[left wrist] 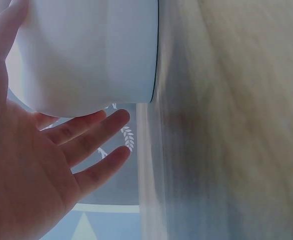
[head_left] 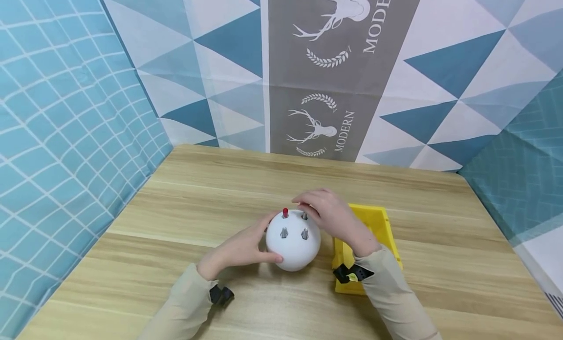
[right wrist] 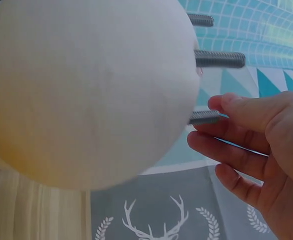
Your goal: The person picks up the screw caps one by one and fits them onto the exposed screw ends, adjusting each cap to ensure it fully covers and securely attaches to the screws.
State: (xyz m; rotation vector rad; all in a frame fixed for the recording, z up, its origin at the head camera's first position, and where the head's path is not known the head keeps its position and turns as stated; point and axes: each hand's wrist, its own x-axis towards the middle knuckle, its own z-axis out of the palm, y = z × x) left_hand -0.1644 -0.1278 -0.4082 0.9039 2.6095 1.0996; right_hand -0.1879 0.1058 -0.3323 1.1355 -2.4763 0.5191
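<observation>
A white rounded body [head_left: 292, 249] stands on the table, with several threaded metal bolts [head_left: 305, 233] upright on its top. On the back left bolt sits a small red cap [head_left: 285, 212]. My left hand [head_left: 250, 244] holds the body's left side, thumb at the front and fingers spread behind; its palm shows in the left wrist view. With bent fingers, my right hand [head_left: 330, 215] is right at the back right bolt [right wrist: 205, 117]. There the thumb and index fingertips come close together beside the bolt's bare tip; I cannot tell whether they pinch anything.
A yellow plastic bin [head_left: 387, 230] stands to the right, partly under my right forearm. The wooden table [head_left: 211, 179] reaches back to a patterned cloth wall [head_left: 233, 86]. Dark bands [head_left: 222, 295] sit on both wrists.
</observation>
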